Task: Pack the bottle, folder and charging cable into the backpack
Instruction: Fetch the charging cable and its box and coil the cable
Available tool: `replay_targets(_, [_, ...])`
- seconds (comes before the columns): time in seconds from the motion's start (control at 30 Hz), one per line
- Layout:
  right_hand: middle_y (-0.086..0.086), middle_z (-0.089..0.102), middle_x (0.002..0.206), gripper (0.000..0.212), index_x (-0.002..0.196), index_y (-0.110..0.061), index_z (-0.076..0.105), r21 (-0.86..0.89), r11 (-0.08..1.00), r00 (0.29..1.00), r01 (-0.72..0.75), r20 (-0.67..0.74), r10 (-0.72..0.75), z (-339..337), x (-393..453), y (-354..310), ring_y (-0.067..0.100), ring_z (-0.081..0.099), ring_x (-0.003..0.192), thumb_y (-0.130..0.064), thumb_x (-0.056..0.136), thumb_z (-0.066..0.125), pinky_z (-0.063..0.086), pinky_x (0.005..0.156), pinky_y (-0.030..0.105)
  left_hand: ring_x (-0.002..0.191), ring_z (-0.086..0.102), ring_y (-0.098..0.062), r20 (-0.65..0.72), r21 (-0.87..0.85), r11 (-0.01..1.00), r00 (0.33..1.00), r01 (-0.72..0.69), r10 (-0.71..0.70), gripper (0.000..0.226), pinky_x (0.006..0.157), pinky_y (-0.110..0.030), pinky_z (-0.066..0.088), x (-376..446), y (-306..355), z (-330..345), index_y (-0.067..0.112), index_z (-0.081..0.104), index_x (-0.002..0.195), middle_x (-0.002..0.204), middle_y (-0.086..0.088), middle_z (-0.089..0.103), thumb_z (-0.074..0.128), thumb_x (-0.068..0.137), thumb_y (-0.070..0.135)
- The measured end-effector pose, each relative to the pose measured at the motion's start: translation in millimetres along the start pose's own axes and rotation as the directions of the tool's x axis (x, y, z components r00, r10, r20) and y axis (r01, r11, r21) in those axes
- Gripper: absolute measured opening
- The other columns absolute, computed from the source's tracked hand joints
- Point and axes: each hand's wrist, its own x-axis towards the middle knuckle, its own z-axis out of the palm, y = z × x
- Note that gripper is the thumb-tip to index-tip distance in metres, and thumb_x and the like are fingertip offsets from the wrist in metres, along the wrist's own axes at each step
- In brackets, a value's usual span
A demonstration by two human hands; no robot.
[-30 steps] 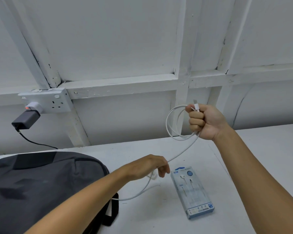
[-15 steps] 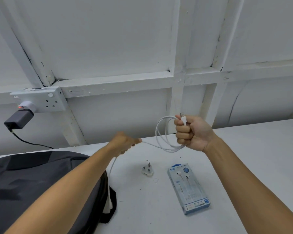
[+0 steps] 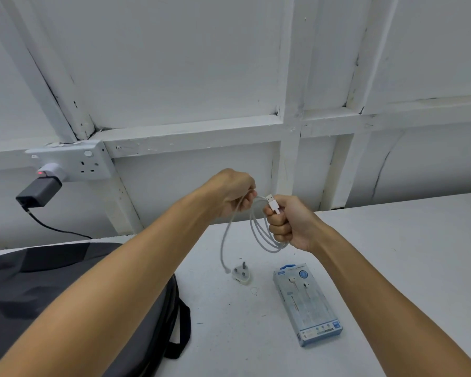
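Observation:
My right hand (image 3: 288, 221) is a fist around several loops of the white charging cable (image 3: 259, 235), its USB plug sticking up above the thumb. Just left of it, my left hand (image 3: 235, 193) pinches the same cable. From that hand the free end hangs down to the white table (image 3: 392, 254), ending beside a white wall plug (image 3: 241, 274). The dark grey backpack (image 3: 38, 289) lies at the lower left, partly hidden under my left forearm. No bottle or folder is in view.
A blue earphone box (image 3: 306, 303) lies on the table under my right forearm. On the white wall at left, a double socket (image 3: 85, 163) holds a dark adapter (image 3: 38, 189) with a black lead running down behind the backpack.
My left hand has risen from the table and moved right, up to my right hand, adding cable to the coil. My right hand has lowered. The free end is shorter.

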Motion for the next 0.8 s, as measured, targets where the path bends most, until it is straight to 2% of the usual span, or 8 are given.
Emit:
replay_targets(0.13, [-0.004,0.022,0.049,0.026,0.063,-0.017,0.044,-0.099,0.995,0.997,0.029,-0.072,-0.036,6,0,0,0.012,0.014,0.043,-0.015,0.087,0.035,0.011,0.042,0.022,0.051,0.05,-0.015,-0.069,0.111,0.988,0.991,-0.107,0.115,0.019,0.051,-0.024,0.046,-7,-2,8,0.003,0.061,0.078,0.065,-0.008,0.057,0.053,0.095,0.006])
replay_targets(0.23, [-0.003,0.024,0.051,0.027,0.065,-0.016,0.045,-0.187,0.982,0.997,-0.001,-0.074,-0.013,12,-1,4,0.012,0.014,0.045,-0.017,0.091,0.035,0.012,0.041,0.023,0.049,0.054,-0.015,-0.075,0.051,0.993,0.991,-0.109,0.113,0.018,0.046,-0.021,0.049,-11,-1,11,-0.003,0.061,0.084,0.068,-0.011,0.06,0.047,0.095,0.002])
replay_targets(0.33, [-0.004,0.026,0.051,0.029,0.067,-0.015,0.048,-0.148,0.989,0.994,0.004,-0.112,-0.021,13,-1,8,0.012,0.016,0.044,-0.022,0.093,0.038,0.013,0.04,0.022,0.056,0.059,-0.019,-0.014,-0.048,0.995,0.996,-0.083,0.083,0.014,0.051,-0.024,0.057,-20,3,10,-0.006,0.058,0.087,0.074,-0.016,0.061,0.047,0.095,-0.002])
replay_targets(0.47, [-0.005,0.024,0.048,0.039,0.056,-0.021,0.041,-0.015,0.999,0.982,0.051,-0.181,-0.053,13,3,6,0.012,0.016,0.044,-0.026,0.095,0.044,0.012,0.043,0.024,0.068,0.069,-0.03,0.082,-0.156,0.986,0.994,-0.056,0.07,0.015,0.066,-0.034,0.064,-35,1,10,-0.017,0.06,0.1,0.086,-0.028,0.066,0.054,0.091,-0.007])
replay_targets(0.57, [-0.008,0.028,0.038,0.048,0.045,-0.022,0.042,0.156,0.987,0.985,0.046,-0.172,-0.019,12,6,3,0.01,0.023,0.035,-0.017,0.093,0.037,0.017,0.041,0.021,0.069,0.068,-0.031,0.094,-0.136,0.987,0.991,-0.086,0.099,0.019,0.071,-0.036,0.063,-45,-13,25,-0.022,0.063,0.101,0.082,-0.027,0.067,0.056,0.09,-0.008])
replay_targets(0.67, [-0.004,0.031,0.038,0.035,0.064,-0.011,0.05,0.358,0.934,0.992,0.013,-0.12,0.032,8,5,-2,0.008,0.027,0.026,-0.016,0.095,0.033,0.024,0.029,0.013,0.066,0.068,-0.028,0.011,-0.119,0.986,0.993,-0.118,0.12,0.015,0.074,-0.039,0.063,-49,-34,41,-0.015,0.068,0.095,0.08,-0.023,0.07,0.057,0.089,-0.007])
replay_targets(0.73, [-0.003,0.033,0.049,0.032,0.084,-0.005,0.058,0.478,0.878,0.994,-0.004,-0.092,0.055,6,6,-3,0.01,0.028,0.031,-0.019,0.097,0.033,0.028,0.035,0.014,0.065,0.07,-0.028,-0.061,-0.139,0.981,0.99,-0.134,0.126,0.014,0.075,-0.043,0.063,-45,-48,44,-0.007,0.072,0.088,0.079,-0.02,0.072,0.058,0.087,-0.006])
replay_targets(0.8, [-0.003,0.034,0.056,0.039,0.096,-0.001,0.062,0.587,0.809,0.995,-0.028,-0.058,0.077,4,10,-1,0.011,0.03,0.037,-0.023,0.098,0.029,0.033,0.042,0.018,0.066,0.072,-0.028,-0.14,-0.14,0.978,0.981,-0.155,0.135,0.016,0.076,-0.047,0.062,-40,-61,45,0.001,0.072,0.082,0.076,-0.014,0.074,0.058,0.085,-0.004])
